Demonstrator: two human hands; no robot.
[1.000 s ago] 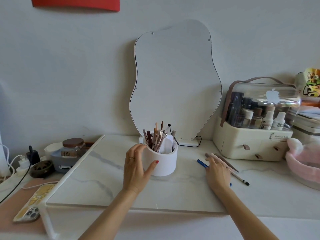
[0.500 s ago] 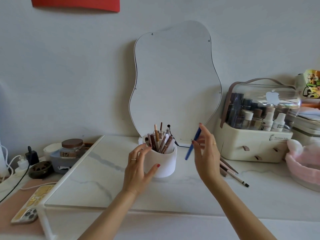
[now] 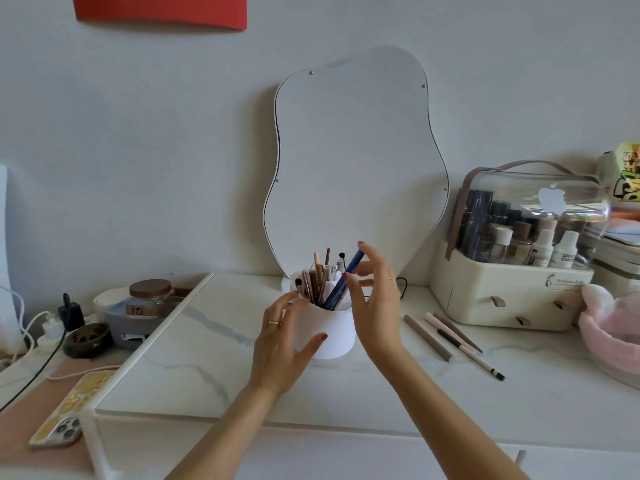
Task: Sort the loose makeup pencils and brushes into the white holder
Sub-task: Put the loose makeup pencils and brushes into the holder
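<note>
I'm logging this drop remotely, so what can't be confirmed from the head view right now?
- Blue pencil: whether the right hand has let go; its fingers blur around the top.
- White holder: its inner compartments and the pencil's lower end, hidden by the wall and the left hand.
- Loose pencils on the table: their types, too small.
- Pink basket: cut off by the right edge.

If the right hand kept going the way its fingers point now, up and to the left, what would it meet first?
Most likely the blue pencil at its fingertips, leaning in the white holder, then the other pencils and brushes standing there. The right hand is nearly touching already; depth is unclear, so the mirror behind could come next.
</note>
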